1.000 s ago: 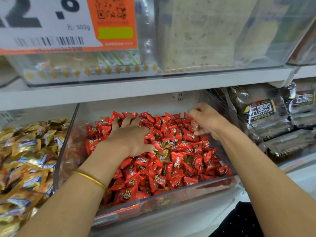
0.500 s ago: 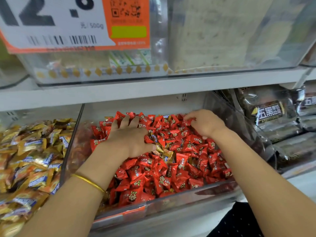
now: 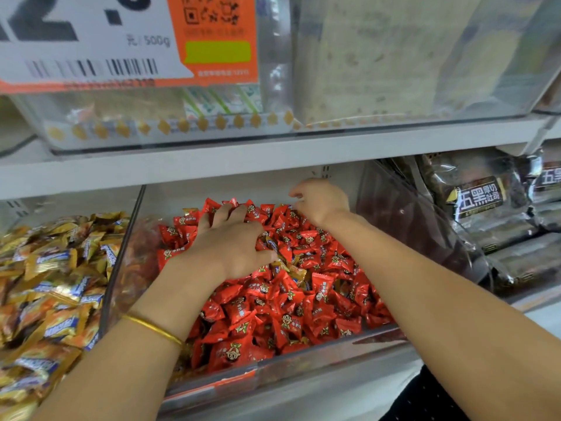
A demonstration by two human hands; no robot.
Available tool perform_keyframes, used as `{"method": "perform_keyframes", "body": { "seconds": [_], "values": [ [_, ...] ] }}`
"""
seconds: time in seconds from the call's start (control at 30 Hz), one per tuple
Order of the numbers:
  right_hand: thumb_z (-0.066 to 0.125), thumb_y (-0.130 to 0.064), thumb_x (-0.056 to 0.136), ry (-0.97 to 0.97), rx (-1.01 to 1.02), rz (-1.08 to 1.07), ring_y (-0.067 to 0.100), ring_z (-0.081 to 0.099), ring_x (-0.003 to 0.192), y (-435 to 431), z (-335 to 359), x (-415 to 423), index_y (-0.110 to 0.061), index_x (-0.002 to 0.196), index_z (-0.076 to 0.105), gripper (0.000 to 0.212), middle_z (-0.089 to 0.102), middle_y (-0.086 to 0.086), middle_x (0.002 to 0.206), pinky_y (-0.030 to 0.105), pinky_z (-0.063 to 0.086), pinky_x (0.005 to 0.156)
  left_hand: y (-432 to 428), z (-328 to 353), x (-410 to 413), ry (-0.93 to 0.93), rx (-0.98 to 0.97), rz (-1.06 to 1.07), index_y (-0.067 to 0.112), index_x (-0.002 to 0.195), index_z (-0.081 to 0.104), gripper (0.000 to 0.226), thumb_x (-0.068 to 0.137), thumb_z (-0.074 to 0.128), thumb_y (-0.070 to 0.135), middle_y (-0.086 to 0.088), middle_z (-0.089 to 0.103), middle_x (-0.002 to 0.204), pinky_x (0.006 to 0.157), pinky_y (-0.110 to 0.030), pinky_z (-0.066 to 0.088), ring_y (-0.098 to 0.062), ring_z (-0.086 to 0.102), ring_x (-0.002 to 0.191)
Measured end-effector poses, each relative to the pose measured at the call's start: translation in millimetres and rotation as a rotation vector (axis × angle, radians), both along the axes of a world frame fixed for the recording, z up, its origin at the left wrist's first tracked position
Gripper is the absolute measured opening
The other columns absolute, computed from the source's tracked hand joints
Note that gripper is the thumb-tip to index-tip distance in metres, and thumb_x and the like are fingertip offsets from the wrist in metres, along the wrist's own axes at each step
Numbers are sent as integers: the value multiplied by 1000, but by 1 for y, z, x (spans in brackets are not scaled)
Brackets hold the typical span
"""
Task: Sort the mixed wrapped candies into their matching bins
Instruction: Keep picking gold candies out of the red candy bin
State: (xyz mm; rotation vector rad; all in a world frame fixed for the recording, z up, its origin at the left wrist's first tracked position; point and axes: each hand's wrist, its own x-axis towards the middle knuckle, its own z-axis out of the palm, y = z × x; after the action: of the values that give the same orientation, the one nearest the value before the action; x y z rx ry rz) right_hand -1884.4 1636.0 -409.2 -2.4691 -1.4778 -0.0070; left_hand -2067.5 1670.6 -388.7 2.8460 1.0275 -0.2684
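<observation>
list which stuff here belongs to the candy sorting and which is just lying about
In the job: left hand, right hand, red candies, stray gold candies among them, gold candy pile at left.
Lying about: dark wrapped packs at right, price tag, upper bin.

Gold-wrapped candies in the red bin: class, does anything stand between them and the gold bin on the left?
Yes: the left hand rests beside the gold-wrapped candies on that side, and the clear divider wall separates the red bin from the gold candy pile.
</observation>
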Motion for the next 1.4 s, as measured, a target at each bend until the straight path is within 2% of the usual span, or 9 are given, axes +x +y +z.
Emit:
{"method": "perform_keyframes", "body": {
  "seconds": [0.1, 0.23, 0.37, 0.47, 0.63, 0.97, 1.17, 1.27, 1.4],
  "values": [
    [55, -20, 93, -107, -37, -68, 23, 62, 96, 11, -21, -5, -18, 103, 66, 15, 66, 2, 107, 28, 45, 67, 0, 0, -3, -2, -5, -12, 34, 142, 32, 60, 89, 43, 59, -1, -6, 158, 115, -48, -5, -24, -11, 144],
    [59, -19, 90, 16, -21, -118, 22, 64, 88, 9, -17, -4, -14, 88, 67, 10, 67, 1, 92, 29, 49, 67, 0, 0, -3, -7, -10, -12, 33, 143, 32, 60, 89, 43, 58, -1, -6, 158, 115, -48, -5, -24, -11, 144],
    [63, -28, 89, 374, 197, -169, 18, 61, 77, -16, 6, 2, -4, 86, 66, 24, 66, 4, 84, 30, 51, 73, -2, 0, -2, -57, -3, -15, 31, 140, 37, 57, 89, 48, 54, -3, 0, 158, 115, -49, -3, -24, -8, 145],
    [58, -11, 90, 887, 412, -227, 9, 44, 46, -49, 24, -4, -10, 91, 53, 5, 62, 6, 71, 21, 37, 41, -6, 2, 1, -184, 60, -100, 31, 138, 41, 49, 91, 50, 45, 0, 9, 157, 116, -48, -1, -20, -4, 145],
    [49, -22, 95, 1539, 417, -271, 6, 36, 37, -98, 32, -7, -16, 85, 60, 16, 51, 1, 62, 12, 29, 33, -31, -8, 15, -240, -122, -457, 48, 132, 43, 42, 97, 46, 27, 19, 15, 154, 118, -47, 1, -5, -1, 143],
    [63, -11, 79, 499, -363, 3, 12, 42, 41, -123, 13, -22, -6, 82, 71, 10, 61, 8, 64, 17, 33, 34, -40, -20, 21, 81, -182, -417, 35, 113, 64, 26, 96, 44, 37, 17, 25, 152, 116, -46, -6, -6, -1, 143],
    [63, -13, 84, 447, -363, -27, 10, 45, 43, -125, 17, -17, -11, 88, 74, 11, 62, -2, 57, 17, 38, 38, -40, -16, 25, 119, -221, -391, 26, 104, 69, 27, 94, 48, 40, 18, 32, 148, 117, -44, -1, -7, 4, 143],
    [69, -17, 83, 355, -313, 42, -2, 52, 53, -119, 8, -12, -21, 89, 75, 10, 54, -23, 41, 19, 46, 67, -41, -15, 27, 118, -231, -385, 24, 101, 69, 27, 93, 49, 40, 18, 33, 147, 116, -44, 0, -7, 5, 143],
    [70, -23, 80, 210, -506, 157, 10, 58, 95, -115, -1, -18, -33, 111, 67, 33, 63, -19, 93, 29, 49, 88, -39, -15, 24, 65, -231, -395, 25, 99, 68, 24, 92, 52, 41, 14, 38, 143, 117, -41, 4, -7, 10, 142]
  ]
}}
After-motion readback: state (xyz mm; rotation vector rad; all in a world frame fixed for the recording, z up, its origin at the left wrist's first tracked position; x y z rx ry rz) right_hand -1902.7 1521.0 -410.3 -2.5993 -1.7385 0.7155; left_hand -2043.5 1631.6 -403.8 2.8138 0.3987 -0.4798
